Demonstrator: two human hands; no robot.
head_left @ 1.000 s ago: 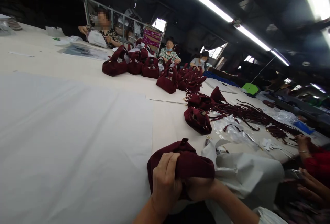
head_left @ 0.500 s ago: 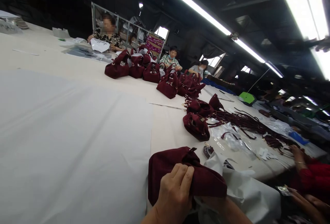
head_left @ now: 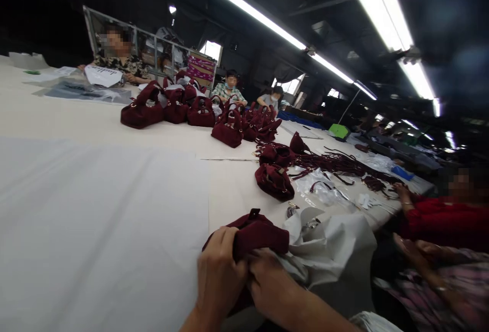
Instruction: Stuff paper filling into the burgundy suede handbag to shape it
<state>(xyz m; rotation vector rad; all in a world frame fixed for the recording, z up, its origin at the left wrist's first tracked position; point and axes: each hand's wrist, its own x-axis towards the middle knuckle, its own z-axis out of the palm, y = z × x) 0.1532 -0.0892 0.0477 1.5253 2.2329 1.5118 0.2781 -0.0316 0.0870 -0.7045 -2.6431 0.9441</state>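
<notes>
My left hand (head_left: 217, 276) and my right hand (head_left: 269, 283) are both closed on a dark red suede bag (head_left: 255, 235) at the near edge of the table. The left fingers wrap over the bag's left side. My right hand grips its lower right, where white stuffing paper (head_left: 332, 250) spills out beside it. A small tab sticks up from the bag's top.
Another dark red bag (head_left: 274, 181) lies just beyond, with clear plastic wrappers (head_left: 319, 184) and a heap of dark red straps (head_left: 344, 164). More bags (head_left: 183, 108) stand in a row farther off. People sit at the far side, and a red-sleeved person (head_left: 439, 220) works at the right.
The bag has been squeezed into a tighter bundle between my hands, and my right hand has come forward onto it. The view has swung, bringing the person at the right into sight.
</notes>
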